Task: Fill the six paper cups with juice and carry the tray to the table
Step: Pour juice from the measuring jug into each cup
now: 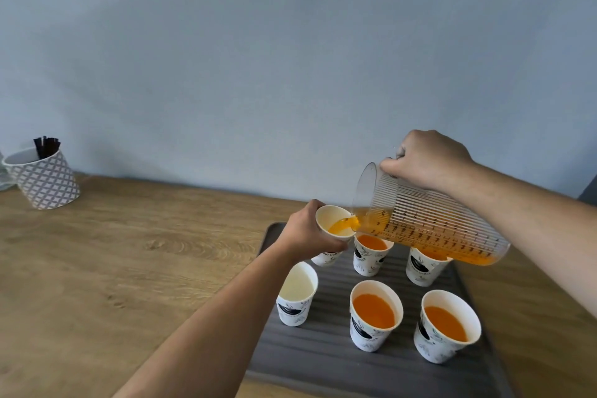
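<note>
My left grip [307, 233] clasps a tilted paper cup [334, 223] above the tray [323, 362]; right grip [426, 161] clenches the jug [429, 229], pouring. Risks, I judge: overshoot the rim, or drip onto the tray. The near-left cup [295, 294] on the tray is empty.

We see six white paper cups with black coffee-themed print and a grey ribbed tray [323, 359] on the wooden counter [129, 268]. Four cups stand upright on the tray holding orange juice: the back middle cup [371, 255], the back right cup [424, 268], the front middle cup [374, 317] and the front right cup [447, 329]. The front left cup [295, 296] stands empty at the tray's left edge. The sixth cup [334, 226] is lifted above the tray's back left corner and tilted toward the clear, ribbed measuring jug [429, 223], which lies tipped almost level, its spout at the cup's rim, juice [347, 223] streaming in.
</note>
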### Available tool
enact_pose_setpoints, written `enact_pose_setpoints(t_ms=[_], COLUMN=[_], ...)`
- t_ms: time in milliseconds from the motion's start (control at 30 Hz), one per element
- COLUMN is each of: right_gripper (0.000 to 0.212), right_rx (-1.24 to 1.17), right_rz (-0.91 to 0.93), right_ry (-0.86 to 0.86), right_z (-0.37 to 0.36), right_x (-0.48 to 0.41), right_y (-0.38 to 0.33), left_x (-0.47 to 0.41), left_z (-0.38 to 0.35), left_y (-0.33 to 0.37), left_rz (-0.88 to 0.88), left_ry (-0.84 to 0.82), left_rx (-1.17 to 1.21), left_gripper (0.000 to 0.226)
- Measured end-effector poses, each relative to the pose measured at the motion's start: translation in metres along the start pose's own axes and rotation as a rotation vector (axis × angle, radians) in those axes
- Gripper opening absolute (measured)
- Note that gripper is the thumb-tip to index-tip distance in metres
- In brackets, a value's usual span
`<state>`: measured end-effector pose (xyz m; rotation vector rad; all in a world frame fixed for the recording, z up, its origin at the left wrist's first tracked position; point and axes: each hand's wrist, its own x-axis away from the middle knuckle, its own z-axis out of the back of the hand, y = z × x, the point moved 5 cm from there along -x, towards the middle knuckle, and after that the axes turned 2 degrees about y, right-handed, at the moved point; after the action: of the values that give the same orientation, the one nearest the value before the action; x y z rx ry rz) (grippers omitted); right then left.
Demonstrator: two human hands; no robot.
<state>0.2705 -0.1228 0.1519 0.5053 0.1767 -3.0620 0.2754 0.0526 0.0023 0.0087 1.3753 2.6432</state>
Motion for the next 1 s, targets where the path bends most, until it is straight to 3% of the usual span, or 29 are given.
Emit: enact_pose_setpoints(t_ms=[1000], right_gripper=[0.043], right_rx=[0.044], right_rz=[0.017], right_ry=[0.002], right_z=[-0.007], right_x=[-0.009], right_y=[-0.001], left_x=[-0.007], left_z=[-0.007], left_y=[-0.016], left_rz=[0.032], left_ry=[0.004], left_rx=[0.007], left_gripper=[0.072])
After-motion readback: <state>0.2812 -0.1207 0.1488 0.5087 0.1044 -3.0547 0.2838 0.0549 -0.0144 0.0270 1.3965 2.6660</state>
